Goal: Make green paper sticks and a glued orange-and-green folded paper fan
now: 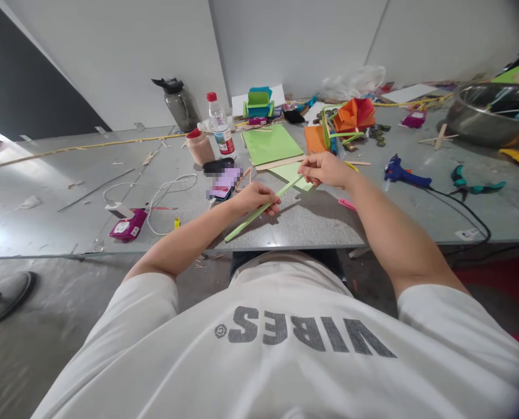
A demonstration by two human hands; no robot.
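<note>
A long, narrow strip of light green paper [248,223] slants over the front of the grey table. My left hand [259,199] is closed on its middle, thumb and fingers pinching it. At the strip's upper right end, my right hand [322,170] pinches it between thumb and fingertips. Just beyond the hands lie a green paper sheet [273,143] and a paler green piece [292,170], with a flat wooden stick [281,163] across them. A pink cutter [347,204] rests below my right wrist.
A phone [222,189], a black case [218,165], a water bottle [222,131] and a red-topped jar [200,147] stand or lie left of the sheets. At right are a blue glue gun [405,173] with its cable, teal-handled pliers [477,187] and a metal bowl [482,125]. Orange folded paper [355,115] sits behind.
</note>
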